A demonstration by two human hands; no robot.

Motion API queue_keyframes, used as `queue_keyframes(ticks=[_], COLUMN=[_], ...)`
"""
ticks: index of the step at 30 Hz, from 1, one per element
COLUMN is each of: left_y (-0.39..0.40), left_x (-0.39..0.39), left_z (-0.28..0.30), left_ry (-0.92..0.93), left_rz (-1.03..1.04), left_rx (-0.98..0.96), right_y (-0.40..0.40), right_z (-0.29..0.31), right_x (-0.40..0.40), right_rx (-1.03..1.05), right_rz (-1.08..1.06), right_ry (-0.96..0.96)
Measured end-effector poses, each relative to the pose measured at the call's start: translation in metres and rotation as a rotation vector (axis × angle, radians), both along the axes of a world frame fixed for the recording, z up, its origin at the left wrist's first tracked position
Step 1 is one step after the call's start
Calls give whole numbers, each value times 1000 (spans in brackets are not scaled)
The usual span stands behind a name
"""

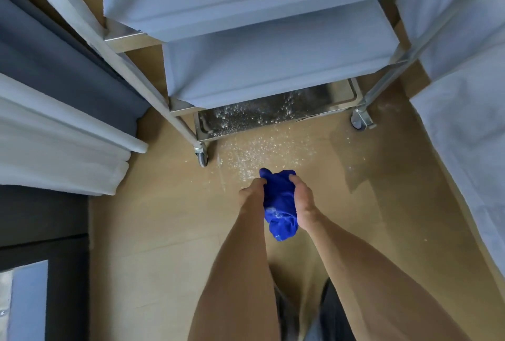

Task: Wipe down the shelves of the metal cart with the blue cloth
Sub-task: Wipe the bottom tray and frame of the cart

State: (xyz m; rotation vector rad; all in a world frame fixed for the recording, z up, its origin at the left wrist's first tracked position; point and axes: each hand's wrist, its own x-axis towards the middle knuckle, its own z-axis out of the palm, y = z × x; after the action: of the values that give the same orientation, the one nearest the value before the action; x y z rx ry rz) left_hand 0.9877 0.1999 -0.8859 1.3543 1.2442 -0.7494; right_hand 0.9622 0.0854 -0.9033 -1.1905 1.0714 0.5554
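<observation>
- Wooden floor [169, 220] under the cart [175, 111] is sprinkled with white crumbs [262, 152].
- Left hand [252, 191] and right hand [302, 198] both grip the bunched cloth [280, 212] above the floor, near the cart but apart from it.
- Bottom shelf [273, 114] looks speckled, so it likely needs wiping; upper shelves [273, 67] look clean.

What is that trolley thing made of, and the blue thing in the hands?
The cart looks like shiny metal, probably steel: its bottom shelf and legs gleam silvery. The blue cloth seems soft fabric: it bunches and droops where the left hand and right hand grip it.
</observation>
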Motion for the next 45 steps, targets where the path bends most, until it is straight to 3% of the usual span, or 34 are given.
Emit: queue_keyframes(ticks=[3, 6, 9, 11, 14, 19, 22, 25, 28, 30, 35, 39, 45], left_y=[-8, -19, -29, -34, -38, -58, -74, -92, -92, -87, -54, -5, 51], left_x=[32, 58, 75, 85, 95, 105, 131, 157, 158, 156, 150, 134, 123], left_z=[-46, -94, -124, -131, -139, -150, -154, -149, -156, -173, -215, -239, -265], left_ry=[-101, -253, -394, -479, -579, -570, -571, -649, -620, -522, -488, -449, -376], left_rz=[-97, -148, -167, -135, -101, -180, -149, 17, -111, -147, -207, -203, -43], left_rx=[44, 99, 99, 53, 62, 56, 30, 117, 567, 706, 866, 978, 942], right_y=[-3, -13, -16, -16, -11, -26, -47, -66, -86, -104, -115, -103, -43], right_z=[-56, -108, -143, -155, -168, -175, -173, -167, -153, -160, -226, -256, -269], right_x=[25, 42, 53, 59, 67, 76, 102, 148, 194, 228, 266, 265, 253], right_rx=[-91, -387, -680, -744, -658, -169, -118, -355, -680, -891, -1226, -1381, -1455], right_rz=[-38, -44, 200, 365, 446, 121, 27, -29, -5, 71, 620, 610, 590], right_ry=[-112, -259, -423, -502, -591, -534, -426, -484, -549, -519, -243, -378, -608])
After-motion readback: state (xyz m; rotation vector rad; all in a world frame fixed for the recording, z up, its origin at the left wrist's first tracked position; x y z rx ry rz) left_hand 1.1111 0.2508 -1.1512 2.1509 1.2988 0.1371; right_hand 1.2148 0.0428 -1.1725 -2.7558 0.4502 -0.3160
